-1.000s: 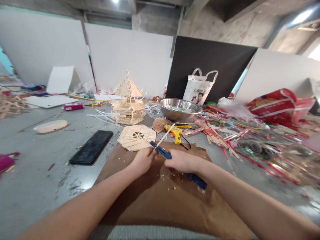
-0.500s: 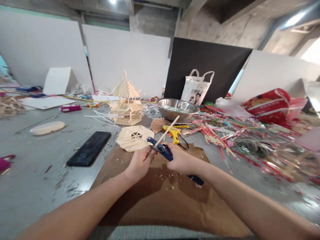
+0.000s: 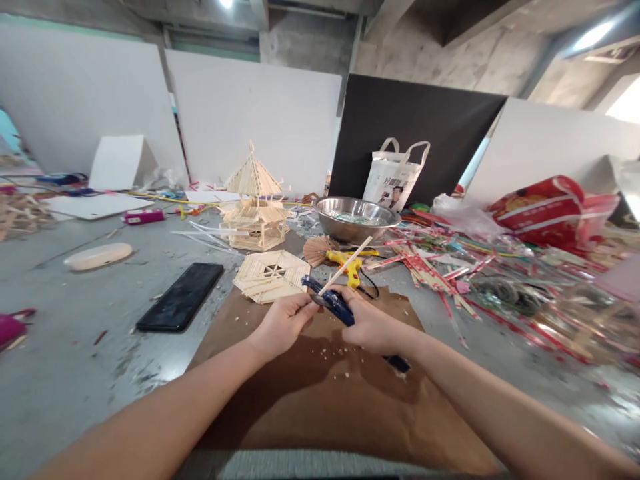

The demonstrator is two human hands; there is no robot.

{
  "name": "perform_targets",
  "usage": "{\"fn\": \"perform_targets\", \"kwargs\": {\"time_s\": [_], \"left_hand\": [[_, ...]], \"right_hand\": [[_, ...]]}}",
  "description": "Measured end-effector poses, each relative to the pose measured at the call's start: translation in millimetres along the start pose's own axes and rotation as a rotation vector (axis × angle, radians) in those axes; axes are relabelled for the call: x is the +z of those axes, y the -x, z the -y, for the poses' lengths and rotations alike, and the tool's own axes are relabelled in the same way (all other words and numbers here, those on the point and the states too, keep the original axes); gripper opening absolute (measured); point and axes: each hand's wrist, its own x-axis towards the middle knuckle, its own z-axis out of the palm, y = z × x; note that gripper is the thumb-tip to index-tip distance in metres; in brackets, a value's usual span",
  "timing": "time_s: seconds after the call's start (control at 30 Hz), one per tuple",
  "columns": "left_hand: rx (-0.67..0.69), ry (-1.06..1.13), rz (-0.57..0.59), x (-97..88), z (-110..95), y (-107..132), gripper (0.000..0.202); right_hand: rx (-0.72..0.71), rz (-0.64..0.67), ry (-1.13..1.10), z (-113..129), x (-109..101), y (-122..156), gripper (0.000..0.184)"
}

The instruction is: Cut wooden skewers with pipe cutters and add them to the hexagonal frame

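Note:
Pinched in the fingers of my left hand [image 3: 280, 325] is the lower end of a thin wooden stick [image 3: 351, 261], which slants up to the right. A blue-handled hand cutter [image 3: 340, 309] is gripped in my right hand [image 3: 374, 325], its head against the stick beside my left fingertips. Whether the blades are closed on the stick, I cannot tell. Just beyond my hands lies a hexagonal panel of wooden sticks [image 3: 250, 272]. Behind it stands a pagoda model [image 3: 254, 183] made of similar sticks. Small wood bits lie on the brown sheet [image 3: 300, 420] below.
A yellow glue gun [image 3: 353, 268] lies just past my right hand, before a steel bowl [image 3: 345, 230]. To the left are a black phone [image 3: 181, 297] and a white oval case [image 3: 99, 257]. Red-and-white strips [image 3: 425, 270] and plastic wrapping pile up on the right.
Both hands, with the stick and the cutter, have shifted slightly right. The stick leans a little further right, and my grips look the same.

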Motion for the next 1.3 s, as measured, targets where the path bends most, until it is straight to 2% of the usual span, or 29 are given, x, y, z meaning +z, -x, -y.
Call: {"fn": "perform_targets", "kwargs": {"time_s": [0.1,0.17,0.2,0.33,0.37,0.53,0.63,0.83,0.9,1.0,1.1,1.17,1.2,1.3], "left_hand": [[0.158,-0.171,-0.106,-4.1,5.8,-3.3,0.031],[0.206,-0.184,-0.124,-7.5,7.4,-4.0,0.031],[0.185,-0.142,-0.096,-9.1,7.4,-4.0,0.030],[-0.026,0.138,0.164,-13.1,4.2,-2.6,0.029],[-0.053,0.185,0.199,-13.2,3.3,-2.1,0.030],[-0.051,0.332,0.178,-7.8,1.7,1.6,0.029],[-0.095,0.502,0.213,-3.7,2.4,4.2,0.031],[-0.134,0.515,0.293,0.9,0.2,4.9,0.031],[-0.138,0.585,0.296,3.0,-1.2,5.2,0.031],[-0.126,0.695,0.241,3.7,-2.2,6.3,0.030],[-0.083,0.660,0.176,0.0,-2.4,7.3,0.028],[-0.076,0.633,0.190,-3.3,-2.5,7.5,0.028],[-0.082,0.635,0.208,-4.8,-2.6,7.4,0.028],[-0.119,0.680,0.258,-8.2,-2.6,6.9,0.027]], "right_hand": [[0.030,0.001,0.003,2.1,3.2,-2.9,0.068],[0.029,-0.013,0.011,1.4,6.4,-4.5,0.068],[0.022,-0.023,0.020,0.5,7.9,-5.0,0.068],[-0.035,-0.046,0.046,-4.3,9.7,-3.8,0.067],[-0.047,-0.046,0.043,-5.1,9.2,-3.0,0.067],[-0.092,-0.008,0.012,-5.6,3.6,0.6,0.067],[-0.134,0.053,0.022,-5.7,-1.3,3.0,0.070],[-0.192,-0.016,0.327,-4.5,-14.1,12.3,0.070],[-0.161,-0.018,0.390,0.9,-16.0,14.3,0.072],[0.022,-0.098,0.481,12.3,-13.8,14.3,0.069],[0.216,-0.160,0.539,18.1,-10.0,12.2,0.043],[0.212,-0.070,0.455,15.1,-10.8,10.7,0.022],[0.196,0.015,0.352,11.6,-12.6,10.2,0.019],[0.213,0.311,-0.140,-3.2,-21.0,10.6,0.032]]}}
